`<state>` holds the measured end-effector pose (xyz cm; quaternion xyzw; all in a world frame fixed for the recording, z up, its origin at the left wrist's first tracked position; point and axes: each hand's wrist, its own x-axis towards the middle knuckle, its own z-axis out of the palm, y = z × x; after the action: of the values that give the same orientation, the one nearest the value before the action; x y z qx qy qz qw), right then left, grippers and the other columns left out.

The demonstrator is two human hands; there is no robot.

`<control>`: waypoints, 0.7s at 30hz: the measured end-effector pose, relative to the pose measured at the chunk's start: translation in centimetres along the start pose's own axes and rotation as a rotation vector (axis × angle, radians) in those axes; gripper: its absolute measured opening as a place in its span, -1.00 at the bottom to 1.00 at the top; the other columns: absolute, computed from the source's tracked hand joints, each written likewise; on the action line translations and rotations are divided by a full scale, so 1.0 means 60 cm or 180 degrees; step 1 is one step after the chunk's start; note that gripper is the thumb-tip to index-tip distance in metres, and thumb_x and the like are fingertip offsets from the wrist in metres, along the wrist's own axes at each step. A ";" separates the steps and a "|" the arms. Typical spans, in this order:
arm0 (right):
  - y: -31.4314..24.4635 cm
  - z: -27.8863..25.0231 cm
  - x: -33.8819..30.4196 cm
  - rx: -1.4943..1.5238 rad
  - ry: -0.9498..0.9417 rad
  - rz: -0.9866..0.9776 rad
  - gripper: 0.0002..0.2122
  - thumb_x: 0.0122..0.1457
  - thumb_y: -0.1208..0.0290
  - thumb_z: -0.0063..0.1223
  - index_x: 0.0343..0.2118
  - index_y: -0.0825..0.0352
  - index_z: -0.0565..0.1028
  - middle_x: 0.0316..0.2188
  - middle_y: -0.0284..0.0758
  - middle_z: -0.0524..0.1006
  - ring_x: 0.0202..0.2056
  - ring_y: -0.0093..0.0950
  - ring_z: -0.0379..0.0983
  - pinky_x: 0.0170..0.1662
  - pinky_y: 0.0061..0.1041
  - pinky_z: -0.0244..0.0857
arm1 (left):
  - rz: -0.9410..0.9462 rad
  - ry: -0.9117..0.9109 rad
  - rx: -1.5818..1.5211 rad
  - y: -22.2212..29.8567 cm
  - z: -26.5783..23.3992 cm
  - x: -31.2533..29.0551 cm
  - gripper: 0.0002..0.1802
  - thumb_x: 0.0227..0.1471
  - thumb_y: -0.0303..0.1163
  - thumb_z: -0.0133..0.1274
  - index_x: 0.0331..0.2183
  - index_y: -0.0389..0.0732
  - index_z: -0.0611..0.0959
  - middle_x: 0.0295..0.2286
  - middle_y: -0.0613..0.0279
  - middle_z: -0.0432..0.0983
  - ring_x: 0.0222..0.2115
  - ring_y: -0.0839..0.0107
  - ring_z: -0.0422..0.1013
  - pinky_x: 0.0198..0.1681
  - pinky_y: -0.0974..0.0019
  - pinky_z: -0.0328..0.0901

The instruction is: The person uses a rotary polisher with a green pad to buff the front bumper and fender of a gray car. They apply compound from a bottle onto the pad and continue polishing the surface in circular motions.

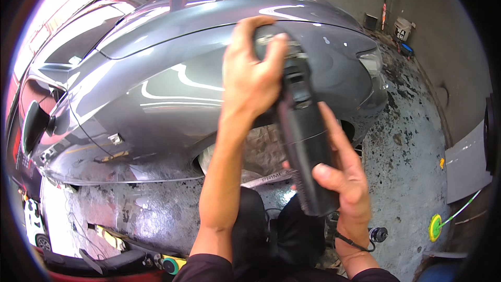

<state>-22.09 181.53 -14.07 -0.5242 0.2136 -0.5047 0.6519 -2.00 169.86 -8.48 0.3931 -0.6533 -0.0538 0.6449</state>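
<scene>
Black power polisher (302, 133) in front of grey car fender (156, 120).
Left hand (253, 81) gripping its far end; right hand (348, 180), the near end.

The head camera is looking down and ahead from above the person's own legs (251, 227), its wide lens bending edges toward a dark round rim. The left hand (253, 81) and right hand (350, 180) are showing close up, the grey car (180, 57) is filling the view beyond, and a wall (449, 57) is standing farther off, rightward.
</scene>
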 end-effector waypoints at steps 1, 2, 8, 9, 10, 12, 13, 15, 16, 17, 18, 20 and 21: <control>0.009 0.005 0.008 -0.0037 -0.0185 -0.0039 -0.10 0.23 0.44 0.24 0.56 0.42 -0.02 0.41 -0.12 0.31 0.36 -0.41 0.27 0.43 -0.43 0.05 | 0.0008 0.0045 0.0103 0.002 -0.028 -0.002 -0.54 0.21 -0.19 0.14 0.01 -0.34 0.64 -0.07 -0.12 0.60 -0.02 0.09 0.51 0.16 0.11 0.32; 0.010 0.011 0.018 -0.0213 -0.0392 -0.0105 -0.10 0.26 0.42 0.25 0.56 0.44 -0.05 0.44 -0.12 0.26 0.41 -0.40 0.20 0.45 -0.42 -0.02 | -0.0002 0.0083 0.0162 0.003 -0.050 -0.006 -0.55 0.24 -0.20 0.12 0.01 -0.33 0.64 -0.08 -0.05 0.60 -0.05 0.19 0.50 0.14 0.16 0.32; 0.043 0.055 0.090 -0.0554 -0.1361 -0.0314 -0.07 0.28 0.39 0.28 0.56 0.46 -0.09 0.55 -0.10 0.07 0.54 -0.35 -0.05 0.53 -0.37 -0.23 | -0.0280 0.0574 -0.0078 -0.006 -0.170 -0.003 -0.46 0.22 -0.25 0.02 0.10 -0.43 0.58 -0.06 0.04 0.54 -0.08 0.37 0.45 0.08 0.35 0.31; 0.052 0.064 0.102 -0.0534 -0.1421 -0.0363 -0.07 0.28 0.40 0.28 0.56 0.46 -0.10 0.56 -0.10 0.05 0.54 -0.35 -0.05 0.53 -0.37 -0.22 | -0.0306 0.0679 -0.0218 -0.010 -0.176 -0.001 -0.43 0.20 -0.22 0.01 0.11 -0.44 0.57 -0.04 -0.01 0.53 -0.07 0.32 0.47 0.10 0.31 0.32; 0.059 0.069 0.114 -0.0513 -0.1480 -0.0419 -0.07 0.29 0.41 0.28 0.56 0.46 -0.11 0.56 -0.10 0.04 0.54 -0.35 -0.05 0.54 -0.36 -0.21 | -0.0328 0.0782 -0.0359 -0.011 -0.181 0.005 -0.39 0.17 -0.20 0.01 0.11 -0.46 0.56 -0.01 -0.05 0.52 -0.05 0.28 0.48 0.11 0.28 0.33; 0.057 0.084 0.136 -0.0470 -0.1460 -0.0410 -0.08 0.27 0.45 0.29 0.55 0.48 -0.09 0.56 -0.09 0.05 0.54 -0.33 -0.02 0.54 -0.35 -0.17 | -0.0420 0.0913 -0.0227 -0.009 -0.188 0.024 -0.31 0.14 -0.12 0.02 0.14 -0.46 0.53 0.04 -0.11 0.51 0.01 0.19 0.48 0.17 0.20 0.34; 0.055 0.090 0.142 -0.0413 -0.1410 -0.0354 -0.08 0.27 0.46 0.29 0.55 0.48 -0.09 0.55 -0.09 0.06 0.53 -0.33 -0.01 0.53 -0.34 -0.16 | -0.0430 0.0863 -0.0217 -0.013 -0.192 0.033 -0.30 0.13 -0.11 0.03 0.15 -0.45 0.52 0.04 -0.12 0.50 0.03 0.18 0.47 0.19 0.18 0.34; 0.030 0.104 0.146 -0.0321 -0.1200 -0.0066 -0.06 0.20 0.49 0.34 0.54 0.49 -0.04 0.52 -0.09 0.15 0.51 -0.31 0.06 0.53 -0.32 -0.13 | -0.0622 0.0816 -0.0282 -0.013 -0.189 0.047 -0.25 0.09 -0.08 0.08 0.16 -0.44 0.50 0.06 -0.14 0.50 0.09 0.12 0.44 0.25 0.09 0.29; 0.016 0.110 0.147 -0.0226 -0.1029 0.0136 -0.04 0.17 0.50 0.36 0.54 0.49 -0.03 0.51 -0.09 0.17 0.51 -0.31 0.07 0.53 -0.31 -0.13 | -0.0563 0.0667 -0.0202 -0.021 -0.191 0.057 -0.25 0.10 -0.07 0.08 0.16 -0.44 0.51 0.08 -0.15 0.49 0.14 0.08 0.40 0.29 0.01 0.24; -0.004 0.112 0.140 -0.0137 -0.0804 0.0357 -0.03 0.14 0.50 0.38 0.53 0.49 -0.02 0.50 -0.09 0.18 0.50 -0.31 0.09 0.53 -0.30 -0.12 | -0.0603 0.0489 -0.0001 -0.020 -0.182 0.064 -0.26 0.10 -0.06 0.08 0.15 -0.43 0.52 0.07 -0.16 0.49 0.14 0.06 0.40 0.30 -0.02 0.22; -0.021 0.115 0.135 -0.0031 -0.0586 0.0542 -0.01 0.11 0.50 0.40 0.53 0.50 -0.01 0.49 -0.09 0.20 0.50 -0.30 0.10 0.53 -0.30 -0.11 | -0.0602 0.0296 0.0210 -0.016 -0.171 0.074 -0.28 0.11 -0.06 0.08 0.14 -0.42 0.53 0.07 -0.17 0.49 0.14 0.04 0.39 0.30 -0.05 0.20; -0.052 0.115 0.122 0.0102 -0.0103 0.0797 0.03 0.04 0.50 0.45 0.53 0.49 0.00 0.48 -0.07 0.22 0.48 -0.30 0.13 0.52 -0.28 -0.09 | -0.0501 -0.0132 0.0239 -0.008 -0.136 0.095 -0.32 0.12 -0.07 0.09 0.11 -0.41 0.55 0.04 -0.19 0.49 0.13 -0.01 0.40 0.30 -0.08 0.20; -0.039 0.113 0.116 0.0086 -0.0004 0.0783 0.05 0.02 0.49 0.47 0.52 0.51 0.00 0.46 -0.05 0.24 0.48 -0.29 0.14 0.51 -0.31 -0.08 | -0.0611 -0.0207 0.0195 -0.003 -0.130 0.096 -0.35 0.11 -0.10 0.11 0.08 -0.41 0.56 0.02 -0.21 0.48 0.11 -0.03 0.41 0.28 -0.10 0.21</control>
<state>-14.83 178.70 -7.75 -0.4854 0.2691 -0.4234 0.7160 5.80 169.77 -2.75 0.4715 -0.6345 -0.1082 0.6028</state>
